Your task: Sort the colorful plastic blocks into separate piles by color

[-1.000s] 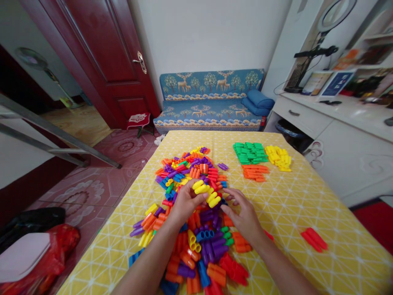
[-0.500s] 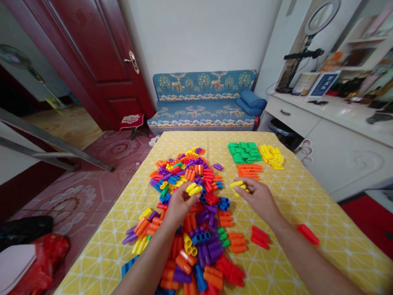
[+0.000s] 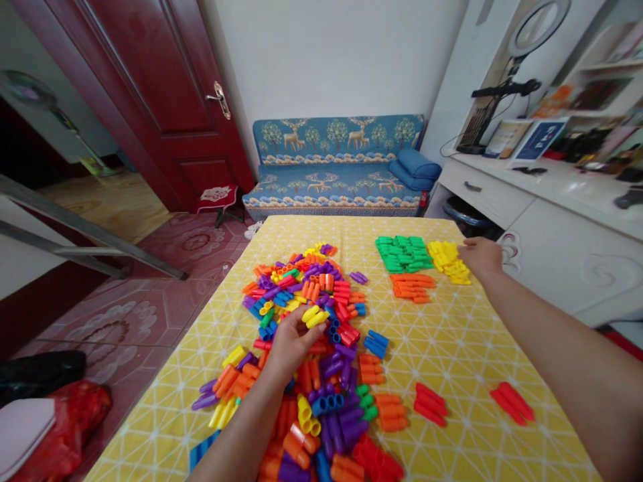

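Pinched in my left hand (image 3: 296,338) is a yellow building block (image 3: 315,316) made of joined rounded tubes. The hand hovers above a mixed heap of blocks (image 3: 334,365) in orange, purple, red, blue, green and yellow. My right hand (image 3: 481,258) reaches to the far right of the table, its fingertips at the right edge of a pile of yellow blocks (image 3: 449,262). Its fingers are drawn together, and what they hold is hidden. Green blocks (image 3: 402,253) lie in a group left of that pile, with orange blocks (image 3: 412,286) in front of them.
Red blocks (image 3: 431,404) and another red block (image 3: 512,403) lie apart on the yellow patterned tablecloth (image 3: 452,348). A blue block (image 3: 376,343) sits at the heap's right edge. Beyond the table stands a blue sofa (image 3: 326,177); a white cabinet (image 3: 562,227) flanks the right side.
My right hand has moved away and to the right, from beside the heap with yellow blocks to the yellow pile. My left hand stays nearly in place with its yellow block.
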A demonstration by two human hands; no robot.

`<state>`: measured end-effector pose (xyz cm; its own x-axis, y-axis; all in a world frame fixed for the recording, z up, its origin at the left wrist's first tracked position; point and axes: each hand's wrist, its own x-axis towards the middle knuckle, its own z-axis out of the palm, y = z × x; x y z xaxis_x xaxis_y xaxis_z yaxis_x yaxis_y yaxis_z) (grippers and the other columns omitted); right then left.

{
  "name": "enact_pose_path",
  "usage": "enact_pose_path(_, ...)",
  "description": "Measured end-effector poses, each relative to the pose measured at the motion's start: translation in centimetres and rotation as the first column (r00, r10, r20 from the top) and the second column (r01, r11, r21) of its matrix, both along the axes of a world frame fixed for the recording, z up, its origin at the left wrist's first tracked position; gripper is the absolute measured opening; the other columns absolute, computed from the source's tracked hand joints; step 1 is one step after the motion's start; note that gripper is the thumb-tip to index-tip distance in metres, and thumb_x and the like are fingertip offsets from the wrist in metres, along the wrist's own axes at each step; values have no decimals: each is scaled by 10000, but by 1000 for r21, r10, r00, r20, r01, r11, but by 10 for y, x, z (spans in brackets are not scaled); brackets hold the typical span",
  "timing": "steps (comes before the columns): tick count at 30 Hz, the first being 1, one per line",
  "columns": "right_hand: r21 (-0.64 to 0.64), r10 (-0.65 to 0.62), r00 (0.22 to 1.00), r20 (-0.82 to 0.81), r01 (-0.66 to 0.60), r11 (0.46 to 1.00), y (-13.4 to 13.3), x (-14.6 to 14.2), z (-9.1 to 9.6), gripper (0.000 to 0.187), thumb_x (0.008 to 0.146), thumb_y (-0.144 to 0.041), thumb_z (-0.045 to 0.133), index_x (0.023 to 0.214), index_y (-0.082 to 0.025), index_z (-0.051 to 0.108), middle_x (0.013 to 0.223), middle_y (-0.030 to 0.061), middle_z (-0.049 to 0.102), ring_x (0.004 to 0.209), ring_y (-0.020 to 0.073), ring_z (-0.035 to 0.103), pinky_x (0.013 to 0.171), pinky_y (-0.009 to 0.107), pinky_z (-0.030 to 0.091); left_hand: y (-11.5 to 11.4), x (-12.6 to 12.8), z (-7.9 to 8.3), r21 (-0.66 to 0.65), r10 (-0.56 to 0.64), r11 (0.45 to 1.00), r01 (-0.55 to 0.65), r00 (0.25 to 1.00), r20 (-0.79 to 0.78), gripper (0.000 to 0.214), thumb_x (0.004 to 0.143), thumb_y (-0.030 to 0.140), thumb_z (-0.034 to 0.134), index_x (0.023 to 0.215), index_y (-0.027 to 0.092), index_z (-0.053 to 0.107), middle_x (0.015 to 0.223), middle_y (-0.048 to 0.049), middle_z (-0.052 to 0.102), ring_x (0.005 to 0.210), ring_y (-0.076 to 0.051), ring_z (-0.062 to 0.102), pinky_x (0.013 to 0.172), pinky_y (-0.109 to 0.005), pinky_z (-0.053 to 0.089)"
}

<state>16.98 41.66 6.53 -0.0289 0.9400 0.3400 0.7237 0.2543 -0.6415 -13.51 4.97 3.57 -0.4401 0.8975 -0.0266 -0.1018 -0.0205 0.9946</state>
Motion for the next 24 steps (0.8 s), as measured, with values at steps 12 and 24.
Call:
enact_pose_path(12, -74, 639, 714, -286, -681, 728, -206, -108, 11, 323, 805, -309, 575, 1114, -225, 612, 1099, 64, 673, 760, 164, 653, 679, 314, 527, -6, 4, 1, 10, -82, 996, 86, 978, -192, 514, 800, 337, 678, 1267, 173, 542, 1042, -78, 681, 890, -196, 650, 749, -272, 515)
enact_pose_path(24, -3, 826, 560, -55, -828, 561, -289, -150, 17, 159, 836, -251, 616, 979, -260, 685, 981, 33, 653, 926, 192, 623, 822, 328, 493, -13, 8, 9, -3, -120, 989, 149, 780, -614, 664, 841, 170, 557, 1464, 209, 332, 981, -51, 690, 793, -182, 624, 775, -306, 503)
